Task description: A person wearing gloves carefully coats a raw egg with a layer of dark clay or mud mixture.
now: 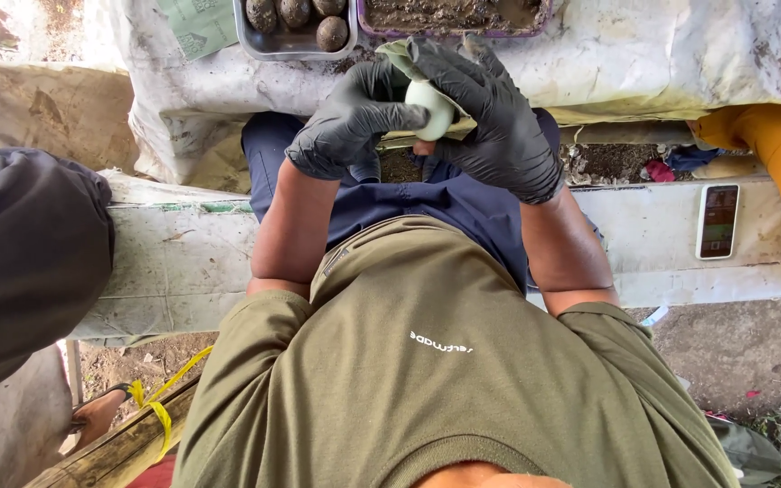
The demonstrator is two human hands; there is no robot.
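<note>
Olive-green shirt cloth (445, 361) fills the foreground, closest to the camera, with the person's two bare forearms running forward from it. Beyond the shirt, both black-gloved hands meet around a pale egg (430, 108). The left hand (354, 122) wraps it from one side, fingers curled across its face; the right hand (499, 117) cups it from the other side and also holds a greenish cloth (401, 56) against it. The egg looks smooth, whitish and clean where it shows, most of it hidden by the gloves. It is probably light, with a brittle shell that could slip in wet gloves, so a soft, all-round cupping hold around its middle suits it better than a pinch.

Just past the egg, on the covered bench (662, 54), stands a metal tray (293, 41) of mud-coated eggs (332, 33), and right of that a tub of dark mud (449, 14). Well to the right of the egg a phone (718, 220) lies on a low ledge.
</note>
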